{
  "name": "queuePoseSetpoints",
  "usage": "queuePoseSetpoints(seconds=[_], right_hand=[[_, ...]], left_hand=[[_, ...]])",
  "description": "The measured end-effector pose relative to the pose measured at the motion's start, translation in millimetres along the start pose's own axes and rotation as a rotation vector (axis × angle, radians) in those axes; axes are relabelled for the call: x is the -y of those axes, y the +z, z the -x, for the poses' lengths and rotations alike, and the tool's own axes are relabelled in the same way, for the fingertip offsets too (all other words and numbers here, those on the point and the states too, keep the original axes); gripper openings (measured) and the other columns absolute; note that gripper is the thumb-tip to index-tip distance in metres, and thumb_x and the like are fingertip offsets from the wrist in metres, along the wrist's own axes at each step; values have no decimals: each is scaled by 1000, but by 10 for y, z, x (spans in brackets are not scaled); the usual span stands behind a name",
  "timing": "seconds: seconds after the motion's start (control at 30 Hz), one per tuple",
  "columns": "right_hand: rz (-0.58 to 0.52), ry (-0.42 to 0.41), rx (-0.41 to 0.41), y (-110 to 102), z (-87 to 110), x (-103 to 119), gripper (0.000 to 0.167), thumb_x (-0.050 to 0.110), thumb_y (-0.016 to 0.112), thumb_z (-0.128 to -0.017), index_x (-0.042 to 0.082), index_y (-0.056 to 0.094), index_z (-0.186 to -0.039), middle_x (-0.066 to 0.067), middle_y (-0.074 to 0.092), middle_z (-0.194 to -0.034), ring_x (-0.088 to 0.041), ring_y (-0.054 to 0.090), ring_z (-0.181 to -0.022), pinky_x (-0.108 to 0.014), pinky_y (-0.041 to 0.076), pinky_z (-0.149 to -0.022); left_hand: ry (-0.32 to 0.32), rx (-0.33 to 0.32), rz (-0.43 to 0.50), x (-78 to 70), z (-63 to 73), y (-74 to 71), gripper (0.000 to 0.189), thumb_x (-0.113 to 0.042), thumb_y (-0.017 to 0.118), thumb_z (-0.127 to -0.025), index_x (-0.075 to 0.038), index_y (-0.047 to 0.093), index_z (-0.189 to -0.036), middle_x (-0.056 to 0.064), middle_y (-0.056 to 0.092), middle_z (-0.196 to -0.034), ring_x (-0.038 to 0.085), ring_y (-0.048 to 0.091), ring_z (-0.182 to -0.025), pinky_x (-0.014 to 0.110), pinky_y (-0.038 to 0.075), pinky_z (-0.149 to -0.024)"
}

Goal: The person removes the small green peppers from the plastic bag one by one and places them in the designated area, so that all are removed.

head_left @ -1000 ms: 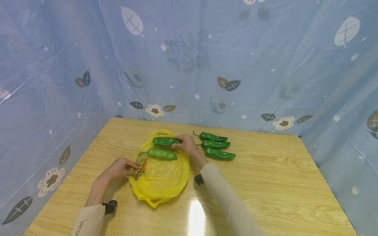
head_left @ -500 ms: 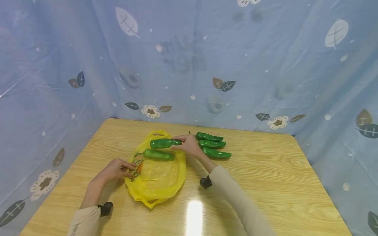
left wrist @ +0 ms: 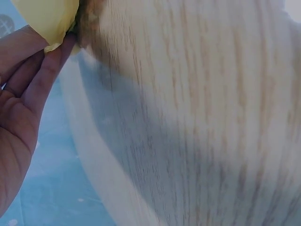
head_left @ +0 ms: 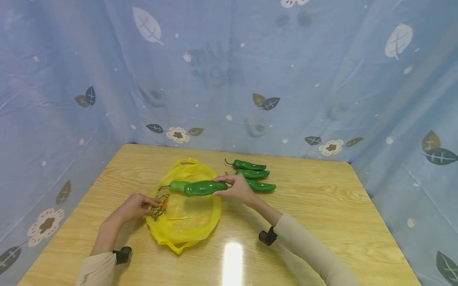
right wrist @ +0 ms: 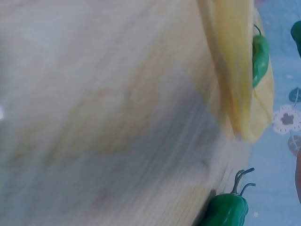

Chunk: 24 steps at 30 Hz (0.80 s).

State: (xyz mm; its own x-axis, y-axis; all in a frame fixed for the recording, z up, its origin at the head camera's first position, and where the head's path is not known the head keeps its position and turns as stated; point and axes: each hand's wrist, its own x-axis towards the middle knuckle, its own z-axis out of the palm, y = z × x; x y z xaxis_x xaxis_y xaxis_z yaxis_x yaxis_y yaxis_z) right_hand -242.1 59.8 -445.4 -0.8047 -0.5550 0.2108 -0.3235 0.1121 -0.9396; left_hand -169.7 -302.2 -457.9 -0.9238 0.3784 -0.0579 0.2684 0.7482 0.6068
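My right hand (head_left: 240, 190) pinches one end of a dark green pepper (head_left: 203, 188) over a yellow plastic bag (head_left: 195, 226). Behind that pepper, a lighter green pepper (head_left: 177, 186) lies on the bag, its right end covered from view. The left hand (head_left: 133, 209) pinches the bag's left edge, beside an orange and dark patch (head_left: 163, 204); in the left wrist view, yellow plastic (left wrist: 51, 19) shows at the fingers. At the right wrist view's edge only slivers of the held pepper (right wrist: 296, 35) and the hand show.
Three more green peppers lie in a row right of the bag: a far one (head_left: 249, 165), a middle one (head_left: 253, 174) and a near one (head_left: 262, 186), partly behind my right hand. A blue patterned curtain (head_left: 229, 79) rises behind the wooden table (head_left: 322, 222).
My right hand has brought the dark green pepper from the bag's far side toward me and slightly right, now overlapping the lighter one. The left hand stays at the bag's edge.
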Motion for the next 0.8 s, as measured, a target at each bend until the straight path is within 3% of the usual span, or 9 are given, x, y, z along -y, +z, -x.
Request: queuePoseSetpoints(seconds=[0.07, 0.1, 0.23, 0.3, 0.33, 0.47, 0.6, 0.7, 0.8], right_hand=[[-6, 0, 4, -6, 78, 21, 39, 6, 80, -77, 2, 70, -114, -12, 67, -118, -16, 60, -114, -20, 42, -55], [-13, -2, 4, -9, 116, 31, 39, 6, 80, -77, 1, 70, -114, -12, 67, -118, -14, 65, -102, -21, 37, -51], [-56, -19, -5, -27, 268, 66, 39, 3, 80, -76, -3, 69, -113, -16, 65, -119, -4, 65, -80, -18, 46, -54], [-75, -21, -15, -41, 349, 85, 39, 0, 80, -75, -4, 69, -112, -19, 64, -120, -2, 57, -62, -16, 45, -53], [-91, -16, -15, -45, 388, 96, 40, -1, 80, -75, -5, 68, -113, -20, 63, -121, -1, 60, -67, -16, 47, -55], [-102, 10, -22, -74, 536, 138, 40, -2, 79, -75, -4, 68, -113, -21, 63, -121, -1, 33, -48, -15, 35, -48], [-131, 29, -22, -105, 661, 165, 40, -3, 79, -75, -4, 68, -114, -21, 63, -120, -4, 39, -51, -15, 37, -50], [-180, 42, -18, -117, 755, 184, 42, -4, 79, -74, -7, 67, -114, -25, 60, -123, -4, 59, -69, -16, 50, -58], [-217, 39, -5, -110, 855, 206, 43, -4, 79, -74, -9, 65, -114, -31, 56, -125, -9, 66, -85, -22, 57, -67]], left_hand=[[3, -6, -2, 9, 7, 0, 22, -3, 75, -80, 1, 74, -101, 22, 65, -115, 42, 60, -108, 43, 54, -83], [5, -9, -5, 13, 10, 0, 21, -4, 75, -80, 0, 74, -101, 23, 65, -115, 42, 60, -107, 43, 54, -83], [7, -13, -5, 24, 5, 5, 22, -3, 76, -79, 0, 75, -101, 23, 65, -115, 42, 60, -106, 43, 54, -83], [11, -15, -4, 21, -5, 5, 22, -3, 76, -79, 0, 75, -100, 24, 65, -115, 42, 60, -107, 43, 54, -83], [11, -15, -3, 18, -5, 3, 22, -3, 76, -79, 0, 75, -100, 24, 65, -115, 42, 60, -107, 43, 54, -83], [8, -9, 3, -5, -5, -9, 22, -3, 76, -79, 1, 74, -101, 25, 65, -115, 42, 60, -107, 42, 54, -83], [8, -5, -1, -23, -4, -19, 22, -3, 76, -79, 1, 74, -101, 25, 65, -115, 42, 61, -106, 42, 55, -82], [9, -3, -1, -21, -6, -18, 22, -3, 75, -79, 2, 74, -101, 25, 65, -114, 43, 60, -106, 42, 55, -82], [0, 0, 4, -11, -2, -10, 23, -2, 75, -79, 2, 74, -102, 25, 65, -115, 43, 60, -106, 42, 55, -82]])
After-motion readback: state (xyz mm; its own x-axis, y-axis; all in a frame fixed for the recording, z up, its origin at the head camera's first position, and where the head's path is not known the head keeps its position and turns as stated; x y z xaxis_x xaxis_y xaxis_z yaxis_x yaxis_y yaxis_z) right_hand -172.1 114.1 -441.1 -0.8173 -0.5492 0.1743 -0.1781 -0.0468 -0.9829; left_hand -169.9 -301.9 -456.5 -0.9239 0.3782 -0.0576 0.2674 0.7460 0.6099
